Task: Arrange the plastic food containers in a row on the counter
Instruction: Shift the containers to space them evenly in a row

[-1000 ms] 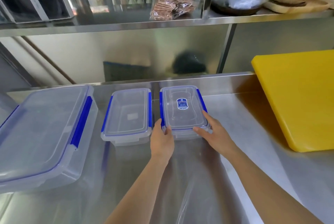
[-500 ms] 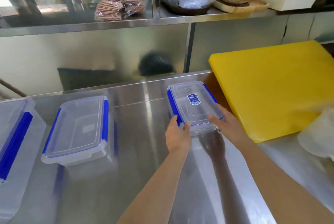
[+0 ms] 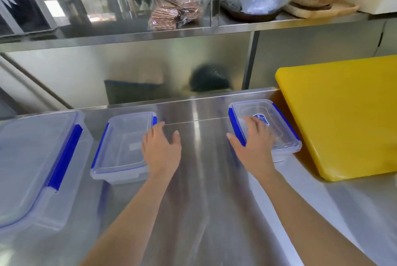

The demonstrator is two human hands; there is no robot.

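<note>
Three clear plastic containers with blue clips stand on the steel counter [image 3: 199, 180]. A large container [image 3: 32, 169] is at the far left. A small container [image 3: 121, 147] sits to its right. Another small container with a blue label [image 3: 279, 124] rests at the right, close to the yellow board. My left hand [image 3: 161, 152] hovers with fingers apart at the right edge of the middle container, holding nothing. My right hand [image 3: 255, 143] lies flat on the lid of the labelled container, thumb over its left clip.
A thick yellow cutting board [image 3: 343, 115] lies on the counter at the right, close beside the labelled container. A steel shelf [image 3: 193, 31] above holds wrapped brown packets [image 3: 174, 12], a dark bowl with plastic [image 3: 253, 6] and wooden trays [image 3: 318, 1].
The labelled container has been moved right, away from the middle one, to beside the yellow board. My left hand left it and went back to the middle container; my right hand shifted onto its lid.
</note>
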